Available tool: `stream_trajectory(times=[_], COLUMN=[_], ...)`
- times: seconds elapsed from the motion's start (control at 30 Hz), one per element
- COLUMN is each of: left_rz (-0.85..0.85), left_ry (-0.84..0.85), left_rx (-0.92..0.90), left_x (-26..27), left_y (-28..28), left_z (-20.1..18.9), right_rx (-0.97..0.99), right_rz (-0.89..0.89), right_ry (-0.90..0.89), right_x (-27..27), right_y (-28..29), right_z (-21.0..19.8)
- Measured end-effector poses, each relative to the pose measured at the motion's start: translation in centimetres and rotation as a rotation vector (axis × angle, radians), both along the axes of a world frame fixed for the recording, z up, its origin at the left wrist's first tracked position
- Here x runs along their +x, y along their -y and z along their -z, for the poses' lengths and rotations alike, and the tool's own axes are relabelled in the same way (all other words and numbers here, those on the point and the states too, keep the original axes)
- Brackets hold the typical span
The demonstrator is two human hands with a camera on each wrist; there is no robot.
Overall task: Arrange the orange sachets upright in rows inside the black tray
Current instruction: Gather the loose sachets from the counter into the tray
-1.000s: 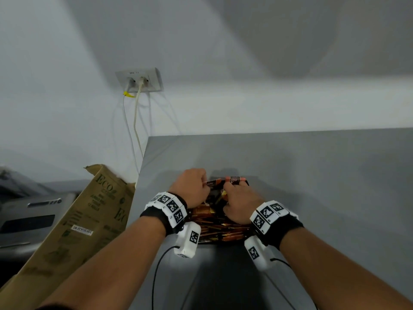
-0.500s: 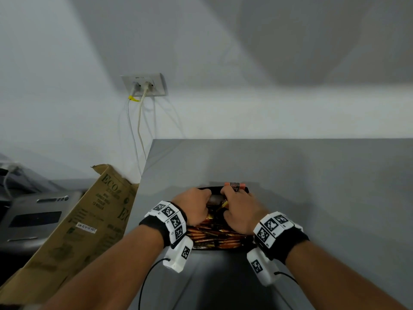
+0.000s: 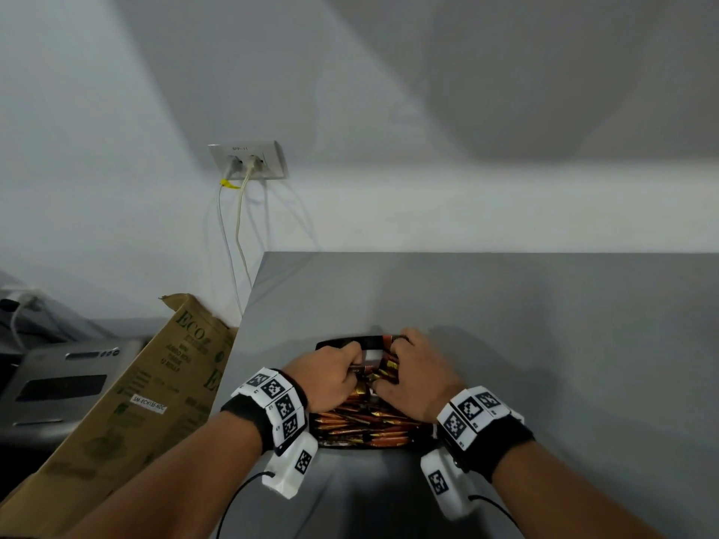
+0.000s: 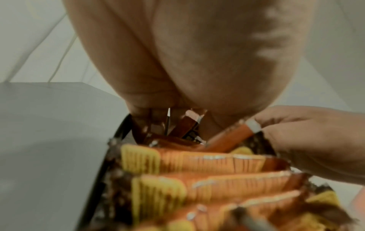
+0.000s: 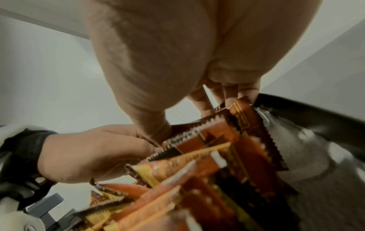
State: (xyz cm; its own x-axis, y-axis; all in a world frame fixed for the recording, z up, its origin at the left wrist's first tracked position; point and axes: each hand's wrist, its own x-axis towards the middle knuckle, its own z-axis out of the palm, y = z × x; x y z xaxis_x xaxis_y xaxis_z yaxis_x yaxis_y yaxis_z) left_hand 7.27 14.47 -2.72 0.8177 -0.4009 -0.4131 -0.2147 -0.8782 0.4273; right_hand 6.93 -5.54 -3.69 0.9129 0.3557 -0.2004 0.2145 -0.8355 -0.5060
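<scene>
A black tray (image 3: pixel 337 341) sits on the grey table (image 3: pixel 544 344), near its left edge. Rows of orange sachets (image 3: pixel 362 425) stand on edge in the tray's near part. Both hands reach into its far end. My left hand (image 3: pixel 348 361) curls its fingers round a few leaning sachets (image 4: pixel 184 125) at the far left corner. My right hand (image 3: pixel 398 354) pinches a small bunch of sachets (image 5: pixel 239 123) close to the far rim (image 5: pixel 316 107). In the left wrist view one orange sachet (image 4: pixel 231 137) leans up against the right hand (image 4: pixel 308 137). The far tray floor is mostly hidden by the hands.
A brown cardboard box (image 3: pixel 128 402) leans against the table's left side. A grey machine (image 3: pixel 58 387) stands beyond it. White cables (image 3: pixel 237 235) hang from a wall socket (image 3: pixel 249 161) behind the table's far left corner. The table's bare surface stretches to the right.
Both hands have sunk lower into the far end of the tray, and the sachets held up at the far rim have come down with them. The view has tilted slightly.
</scene>
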Motion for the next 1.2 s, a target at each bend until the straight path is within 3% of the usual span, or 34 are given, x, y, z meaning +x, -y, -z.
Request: stream_trajectory(times=[0.13,0.27,0.43,0.57,0.73,1.0,1.2], left_rz=[0.023,0.038,0.096,0.191,0.142,0.063,0.112], left_ry=[0.023,-0.025,-0.151,-0.063,0.062,0.050,0.087], left_rx=[-0.002,0.064,0.077,0.161,0.109,0.020,0.068], left_x=[-0.3,-0.9,-2.0,-2.8,-3.7,-4.4,-4.4], left_y=[-0.2,-0.4,-0.2,-0.1,0.2,0.1,0.1], left_z=[-0.3,-0.8,-1.5,-0.5,0.1,0.8,0.5], right_rx=[-0.069,0.000,-0.170,-0.210,-0.233,-0.180,-0.185], right_rz=[-0.092,-0.127,-0.269,-0.342,-0.380,-0.391,-0.376], right_ry=[0.150,0.023,0.038,-0.012,-0.005,0.034,-0.019], right_x=[-0.8,-1.9,-1.8,-1.9,-1.8,-2.6,-2.3], right_y=[1.0,1.5,0.9,1.1,1.2,1.3,1.4], right_z=[-0.7,0.1,0.8,0.7,0.6,1.6,1.1])
